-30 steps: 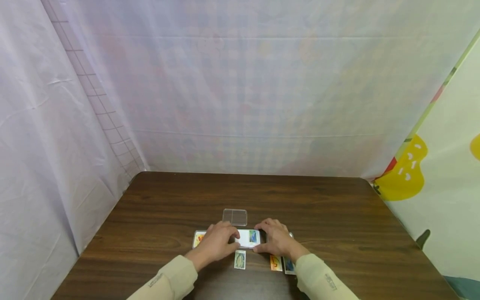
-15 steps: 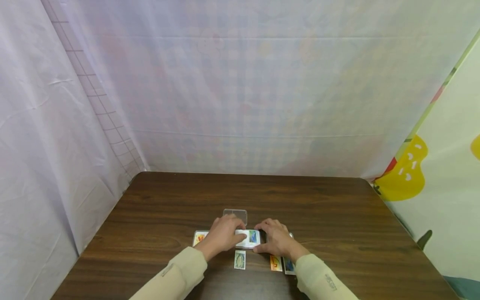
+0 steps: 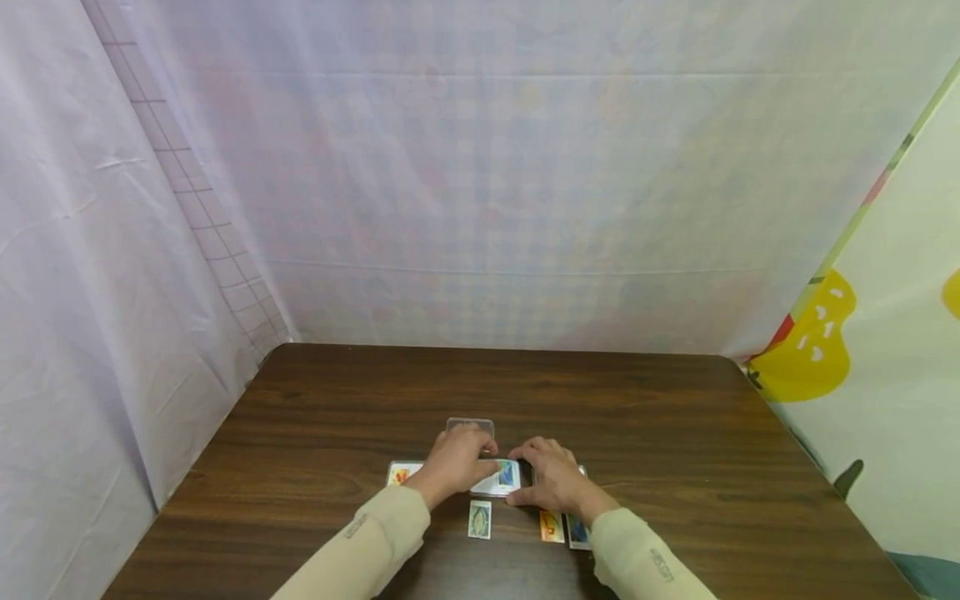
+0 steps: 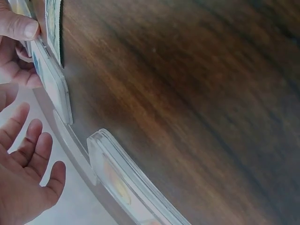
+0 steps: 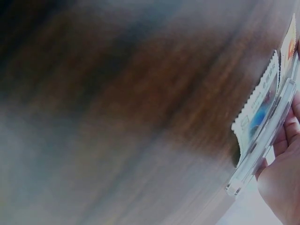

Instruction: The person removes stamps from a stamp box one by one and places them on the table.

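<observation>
My right hand (image 3: pixel 551 475) holds the right end of a clear plastic case (image 3: pixel 487 483), its thumb on the near edge and its fingers at the far edge. Inside that case, a blue-green stamp (image 3: pixel 507 473) lies on a white backing. My left hand (image 3: pixel 456 458) hovers over the case's left part, fingers spread and gripping nothing, as the left wrist view shows. Its fingertips reach over a clear lid (image 3: pixel 471 422) behind the case. A loose green stamp (image 3: pixel 480 520) lies in front.
Another case (image 3: pixel 397 473) with an orange stamp sits left, partly behind my left arm. A third case (image 5: pixel 262 145) is under my right hand. A loose orange stamp (image 3: pixel 552 527) and a blue stamp (image 3: pixel 578 532) lie front right on the brown table (image 3: pixel 315 417). Curtains hang behind.
My left hand has moved right and slightly away from me, across the middle case toward the clear lid. My right hand has stayed in place.
</observation>
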`<state>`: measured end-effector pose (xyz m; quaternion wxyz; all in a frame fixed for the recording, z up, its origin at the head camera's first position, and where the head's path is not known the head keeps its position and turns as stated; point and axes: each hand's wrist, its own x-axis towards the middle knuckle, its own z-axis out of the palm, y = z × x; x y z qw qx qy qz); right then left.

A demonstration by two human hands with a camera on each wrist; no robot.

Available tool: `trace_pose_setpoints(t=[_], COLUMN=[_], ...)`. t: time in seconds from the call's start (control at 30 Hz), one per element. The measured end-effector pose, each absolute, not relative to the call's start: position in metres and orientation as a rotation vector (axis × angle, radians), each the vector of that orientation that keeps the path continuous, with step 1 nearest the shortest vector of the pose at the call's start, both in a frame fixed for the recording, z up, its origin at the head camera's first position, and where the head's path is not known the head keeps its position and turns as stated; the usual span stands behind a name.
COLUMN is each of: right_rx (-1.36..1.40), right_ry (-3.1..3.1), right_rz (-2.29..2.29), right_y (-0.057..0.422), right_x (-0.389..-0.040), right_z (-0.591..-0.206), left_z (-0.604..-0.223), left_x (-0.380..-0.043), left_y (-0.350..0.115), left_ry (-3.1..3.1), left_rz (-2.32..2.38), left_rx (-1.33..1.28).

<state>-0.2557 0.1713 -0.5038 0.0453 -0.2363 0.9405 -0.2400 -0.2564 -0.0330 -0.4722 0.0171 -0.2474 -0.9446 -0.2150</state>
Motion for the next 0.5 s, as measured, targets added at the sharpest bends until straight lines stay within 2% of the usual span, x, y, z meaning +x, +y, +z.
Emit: trace_pose_setpoints(t=[0.5], right_rx=[-0.73], right_ry=[2.869], right_rz=[-0.739], right_y=[0.1717], right_x=[-0.2553], right_z=[-0.504], left_z=[-0.4788], left_x=[-0.2595], left_y=[-0.0255], left_ry=[-2.996], left_rz=[-0.661], left_rx=[-0.741])
